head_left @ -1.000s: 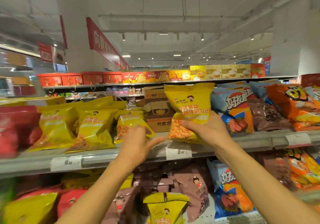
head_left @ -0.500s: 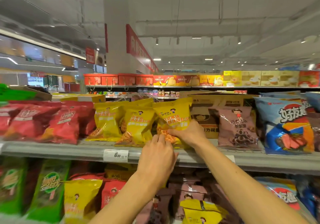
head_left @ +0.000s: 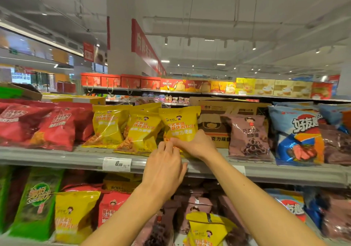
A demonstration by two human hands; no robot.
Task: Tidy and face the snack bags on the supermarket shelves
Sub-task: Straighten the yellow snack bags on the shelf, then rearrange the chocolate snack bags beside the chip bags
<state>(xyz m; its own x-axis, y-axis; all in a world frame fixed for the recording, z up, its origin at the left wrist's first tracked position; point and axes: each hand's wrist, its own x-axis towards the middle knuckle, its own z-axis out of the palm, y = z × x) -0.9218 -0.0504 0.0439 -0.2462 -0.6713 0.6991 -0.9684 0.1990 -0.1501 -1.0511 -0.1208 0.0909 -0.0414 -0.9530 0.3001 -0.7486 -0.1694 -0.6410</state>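
Observation:
A yellow snack bag (head_left: 179,121) stands upright on the grey top shelf (head_left: 76,157), at the right end of a row of yellow bags (head_left: 141,130). My right hand (head_left: 197,144) grips its lower part. My left hand (head_left: 164,167) meets it from below, its fingertips pinching the bag's bottom edge. The bag's bottom is hidden behind both hands.
Red bags (head_left: 53,126) lie left of the yellow row. A cardboard box (head_left: 214,120), a mauve bag (head_left: 248,135) and blue bags (head_left: 298,135) stand to the right. The lower shelf holds green (head_left: 36,202), yellow, red and mauve bags. A price tag (head_left: 116,164) hangs on the rail.
My right hand brought the yellow bag down and left onto the shelf beside the other yellow bags. My left hand rose to the bag's bottom edge. The camera turned left.

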